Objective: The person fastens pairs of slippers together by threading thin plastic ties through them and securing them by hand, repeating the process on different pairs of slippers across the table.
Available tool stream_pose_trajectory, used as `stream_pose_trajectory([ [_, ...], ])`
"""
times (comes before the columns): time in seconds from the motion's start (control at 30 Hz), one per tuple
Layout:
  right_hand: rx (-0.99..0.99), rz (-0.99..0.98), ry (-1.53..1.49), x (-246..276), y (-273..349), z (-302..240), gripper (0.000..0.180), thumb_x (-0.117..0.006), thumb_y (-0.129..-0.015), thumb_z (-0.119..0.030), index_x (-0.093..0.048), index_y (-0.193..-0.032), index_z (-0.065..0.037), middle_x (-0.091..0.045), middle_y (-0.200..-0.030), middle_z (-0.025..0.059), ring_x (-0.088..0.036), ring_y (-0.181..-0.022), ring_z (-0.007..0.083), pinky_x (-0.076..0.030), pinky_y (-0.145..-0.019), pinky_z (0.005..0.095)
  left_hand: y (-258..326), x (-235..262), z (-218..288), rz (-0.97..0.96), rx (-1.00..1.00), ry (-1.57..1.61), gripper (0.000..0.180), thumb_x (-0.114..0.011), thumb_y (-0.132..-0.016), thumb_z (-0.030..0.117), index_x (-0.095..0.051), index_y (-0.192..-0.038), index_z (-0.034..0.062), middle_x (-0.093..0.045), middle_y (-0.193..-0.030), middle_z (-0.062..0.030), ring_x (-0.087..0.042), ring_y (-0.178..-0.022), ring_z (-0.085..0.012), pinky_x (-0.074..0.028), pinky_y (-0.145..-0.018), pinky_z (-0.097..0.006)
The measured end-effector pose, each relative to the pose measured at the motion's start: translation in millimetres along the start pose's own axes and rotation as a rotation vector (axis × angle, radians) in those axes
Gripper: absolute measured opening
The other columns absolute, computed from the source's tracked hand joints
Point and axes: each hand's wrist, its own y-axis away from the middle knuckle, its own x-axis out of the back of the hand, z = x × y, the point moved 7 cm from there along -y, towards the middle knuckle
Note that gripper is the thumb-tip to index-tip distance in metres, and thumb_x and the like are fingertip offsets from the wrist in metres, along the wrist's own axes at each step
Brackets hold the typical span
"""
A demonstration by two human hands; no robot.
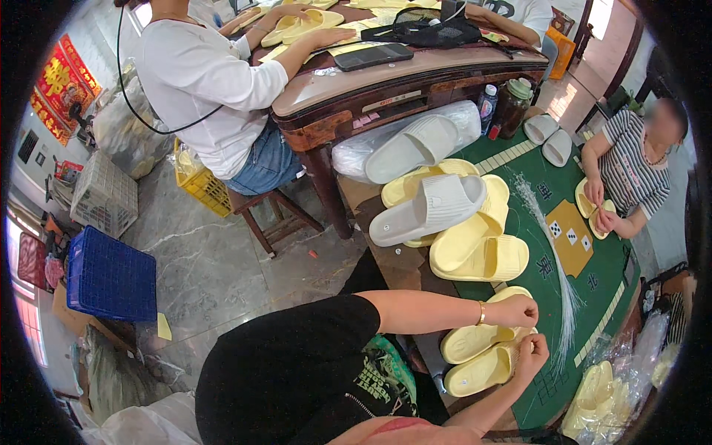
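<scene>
A pair of pale yellow slide slippers (469, 371) lies side by side in front of me at the edge of the green table. My left hand (517, 311), a gold bracelet at its wrist, is closed in a pinch over the strap of the farther slipper. Close beside it, my right hand (531, 356) is also closed, at the strap of the nearer slipper. Whatever is between the fingers is too small to make out. Just beyond my hands lies a bundle of thin clear plastic strands (565, 311).
Yellow slippers (475, 248) and a grey slipper (430, 208) are heaped to the left, beside a plastic-wrapped roll (467, 122). Across the table a person (630, 163) handles yellow slippers. Bagged slippers (597, 400) lie at the lower right. A blue crate (111, 274) stands on the floor.
</scene>
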Motion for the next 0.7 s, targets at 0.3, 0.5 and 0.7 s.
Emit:
stream_pose_trajectory([
  [0.3,-0.063,0.029,-0.047,1,1,18,0.008,-0.055,-0.076,0.002,-0.049,-0.072,0.000,-0.048,-0.066,0.0006,-0.043,-0.064,0.0096,-0.037,-0.060,0.0239,2,0,4,-0.015,-0.004,-0.009,0.014,-0.065,-0.073,0.014,-0.061,-0.076,0.0008,-0.062,-0.070,-0.0050,-0.057,-0.064,-0.0118,-0.047,-0.060,-0.027],
  [0.5,-0.073,0.024,-0.062,-3,0,-1,0.008,-0.055,-0.076,0.002,-0.049,-0.071,0.000,-0.048,-0.067,0.0007,-0.044,-0.064,0.0092,-0.037,-0.060,0.0233,3,-3,4,-0.030,-0.051,-0.107,0.014,-0.064,-0.074,0.015,-0.062,-0.076,0.0013,-0.063,-0.071,-0.0058,-0.058,-0.064,-0.0127,-0.047,-0.060,-0.027],
  [0.7,-0.013,0.012,-0.067,-3,-4,8,0.011,-0.056,-0.080,-0.001,-0.049,-0.071,-0.001,-0.048,-0.064,-0.0010,-0.043,-0.059,0.0065,-0.034,-0.054,0.0214,-1,6,3,0.000,0.035,0.025,0.015,-0.063,-0.074,0.016,-0.062,-0.076,0.0014,-0.063,-0.072,-0.0065,-0.059,-0.066,-0.0125,-0.047,-0.060,-0.027],
])
